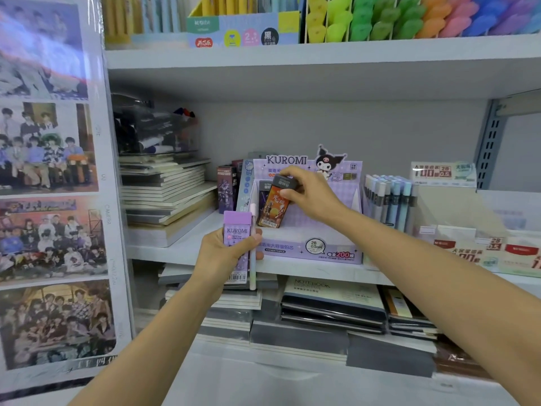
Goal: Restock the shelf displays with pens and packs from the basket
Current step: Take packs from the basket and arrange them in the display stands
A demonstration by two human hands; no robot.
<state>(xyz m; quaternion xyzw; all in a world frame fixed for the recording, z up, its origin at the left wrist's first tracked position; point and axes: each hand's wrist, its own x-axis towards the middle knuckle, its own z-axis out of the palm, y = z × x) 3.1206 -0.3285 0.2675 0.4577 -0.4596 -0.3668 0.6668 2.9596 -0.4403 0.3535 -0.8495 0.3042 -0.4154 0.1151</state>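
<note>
You are facing a white shelf (187, 244) with a stack of notebooks (167, 194) at the left and a row of pens (386, 200) at the right. Between them stands the purple Kuromi display box (281, 249), with its open side up and toward you. The basket is not in view.

Your right hand (314, 197) is over the left part of the box. Its thumb and fingers are curled and pinch the grey top end of the orange pack (272, 209). The pack hangs down from your fingers, so its long side runs nearly up and down, with the top tipped a little to the right. Its bottom end is low in the box, just beside a dark pack (263, 191) that stands there. I cannot tell if the bottom touches the box floor yet. I think this is the step in hand: setting the orange pack down in the box.

Your left hand (219, 259) is lower, just in front of the box's left corner. Its fingers are wrapped round the purple pack (237, 244), which stands upright with the cap on top. The same hand also holds a thin pen (252, 259), pressed along the right side of the pack. This hand is nearer the box front, so I think the purple pack can go in next
</note>
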